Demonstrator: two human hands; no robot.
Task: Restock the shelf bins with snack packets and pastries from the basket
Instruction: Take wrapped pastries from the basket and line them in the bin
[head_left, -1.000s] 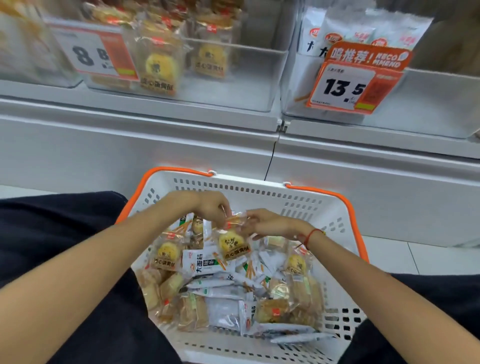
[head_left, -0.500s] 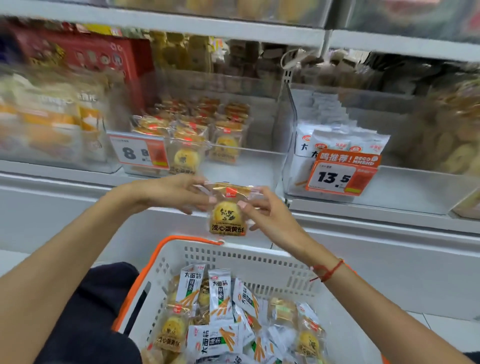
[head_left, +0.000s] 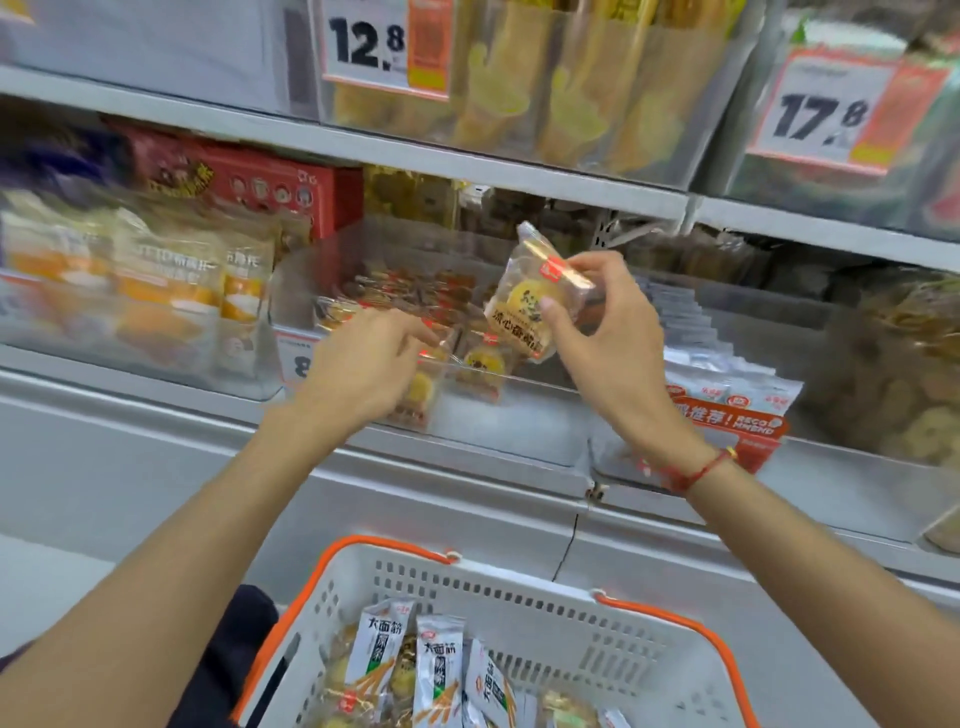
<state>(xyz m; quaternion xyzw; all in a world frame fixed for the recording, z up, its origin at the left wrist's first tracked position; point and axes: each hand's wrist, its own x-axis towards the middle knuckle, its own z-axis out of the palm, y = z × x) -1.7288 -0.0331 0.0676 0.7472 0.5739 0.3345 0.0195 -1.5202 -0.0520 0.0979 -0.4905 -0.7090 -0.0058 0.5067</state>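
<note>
Our right hand pinches a crinkly clear-wrapped round pastry above the clear plastic bin; left hand hangs loosely spread.

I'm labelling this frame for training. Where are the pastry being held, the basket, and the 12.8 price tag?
pastry (head_left: 524, 306): head view, on the yellow cake behind the clear wrapper.
basket (head_left: 519, 577): head view, on its white far wall.
12.8 price tag (head_left: 363, 44): head view, on the printed digits.

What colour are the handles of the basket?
Orange. The handles arch over the rim of the white basket, seen in the head view.
</note>
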